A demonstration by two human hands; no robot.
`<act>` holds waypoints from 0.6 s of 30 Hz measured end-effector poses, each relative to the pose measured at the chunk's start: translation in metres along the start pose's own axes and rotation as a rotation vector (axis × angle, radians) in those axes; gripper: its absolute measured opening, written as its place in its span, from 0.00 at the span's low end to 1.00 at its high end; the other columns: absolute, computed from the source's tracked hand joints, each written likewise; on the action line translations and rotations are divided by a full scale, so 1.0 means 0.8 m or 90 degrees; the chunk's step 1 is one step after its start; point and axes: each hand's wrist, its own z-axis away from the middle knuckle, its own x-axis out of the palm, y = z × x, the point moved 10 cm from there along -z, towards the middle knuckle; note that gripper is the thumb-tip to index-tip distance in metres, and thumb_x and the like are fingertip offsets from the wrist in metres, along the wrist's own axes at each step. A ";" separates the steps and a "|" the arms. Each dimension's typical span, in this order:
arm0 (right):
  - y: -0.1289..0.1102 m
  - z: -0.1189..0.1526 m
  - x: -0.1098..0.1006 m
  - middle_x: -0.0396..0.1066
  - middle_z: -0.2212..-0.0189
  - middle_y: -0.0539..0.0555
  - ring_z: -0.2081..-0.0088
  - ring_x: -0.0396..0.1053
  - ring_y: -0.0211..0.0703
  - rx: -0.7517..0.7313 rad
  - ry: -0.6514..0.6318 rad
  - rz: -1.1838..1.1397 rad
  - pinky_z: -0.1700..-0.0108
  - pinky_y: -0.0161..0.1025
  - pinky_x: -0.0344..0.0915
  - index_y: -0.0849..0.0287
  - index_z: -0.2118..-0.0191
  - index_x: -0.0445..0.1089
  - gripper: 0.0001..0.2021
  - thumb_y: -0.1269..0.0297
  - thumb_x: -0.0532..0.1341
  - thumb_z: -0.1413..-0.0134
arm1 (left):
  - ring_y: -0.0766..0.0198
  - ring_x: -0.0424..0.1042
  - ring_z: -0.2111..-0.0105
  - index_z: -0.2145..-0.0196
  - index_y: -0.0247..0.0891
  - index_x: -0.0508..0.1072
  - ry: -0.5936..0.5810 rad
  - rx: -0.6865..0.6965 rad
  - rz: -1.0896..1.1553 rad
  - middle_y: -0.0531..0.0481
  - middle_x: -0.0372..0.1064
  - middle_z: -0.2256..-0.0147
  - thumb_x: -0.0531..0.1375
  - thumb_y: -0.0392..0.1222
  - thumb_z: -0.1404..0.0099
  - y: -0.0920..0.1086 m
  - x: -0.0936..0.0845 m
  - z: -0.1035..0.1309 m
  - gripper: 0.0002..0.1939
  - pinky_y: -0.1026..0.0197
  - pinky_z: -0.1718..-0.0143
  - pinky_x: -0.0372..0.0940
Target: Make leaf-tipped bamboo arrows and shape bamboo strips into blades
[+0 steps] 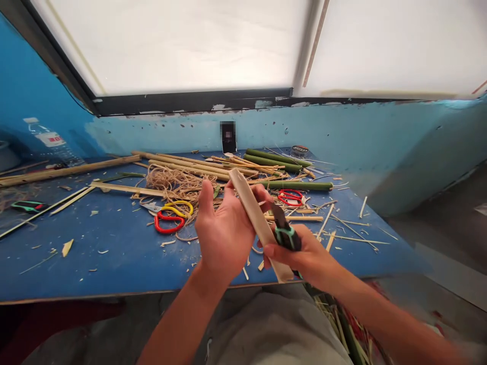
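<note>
A pale, flat bamboo strip (253, 210) slants across the middle of the view, its lower end near the table's front edge. My left hand (226, 233) is turned palm up and holds the strip with its fingers behind it; the thumb sticks up away from it. In my right hand (304, 253) is a black and green utility knife (287, 235). Its dark blade points up and lies close beside the strip's right edge. The right thumb reaches over the strip's lower part. Whether the blade touches the strip, I cannot tell.
Scissors with red and yellow handles (173, 218) lie left of my hands, by tangled twine (171, 180). Behind are green bamboo pieces (274, 162), a phone (229, 137) against the wall and red-handled scissors (290, 197). A plastic bottle (51, 142) stands left on the blue table (125, 258).
</note>
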 end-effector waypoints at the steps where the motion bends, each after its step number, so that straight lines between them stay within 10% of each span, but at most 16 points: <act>1: 0.002 0.009 -0.004 0.72 0.74 0.52 0.74 0.66 0.36 -0.012 0.030 -0.033 0.76 0.31 0.59 0.62 0.67 0.73 0.15 0.53 0.70 0.46 | 0.55 0.74 0.53 0.50 0.39 0.69 -0.012 0.001 0.026 0.41 0.72 0.54 0.46 0.70 0.32 -0.002 0.001 0.004 0.33 0.54 0.50 0.69; 4: 0.019 0.048 -0.032 0.70 0.77 0.50 0.78 0.64 0.36 -0.023 0.176 -0.212 0.80 0.31 0.57 0.58 0.60 0.73 0.14 0.54 0.69 0.46 | 0.55 0.60 0.34 0.36 0.41 0.62 -0.054 -0.018 0.108 0.43 0.63 0.36 0.44 0.73 0.33 -0.011 0.004 0.023 0.41 0.54 0.35 0.59; 10: 0.054 0.109 -0.060 0.62 0.82 0.51 0.78 0.60 0.37 0.013 0.322 -0.312 0.76 0.34 0.59 0.57 0.63 0.75 0.13 0.52 0.67 0.46 | 0.58 0.50 0.29 0.30 0.44 0.55 -0.155 -0.072 0.182 0.50 0.55 0.30 0.39 0.76 0.35 -0.029 0.010 0.051 0.47 0.56 0.31 0.54; 18: 0.075 0.106 -0.061 0.58 0.84 0.51 0.80 0.55 0.37 0.041 0.289 -0.344 0.76 0.36 0.57 0.55 0.65 0.76 0.14 0.50 0.65 0.46 | 0.59 0.41 0.27 0.29 0.46 0.56 -0.175 -0.085 0.180 0.54 0.50 0.29 0.38 0.79 0.37 -0.045 0.000 0.047 0.49 0.57 0.29 0.45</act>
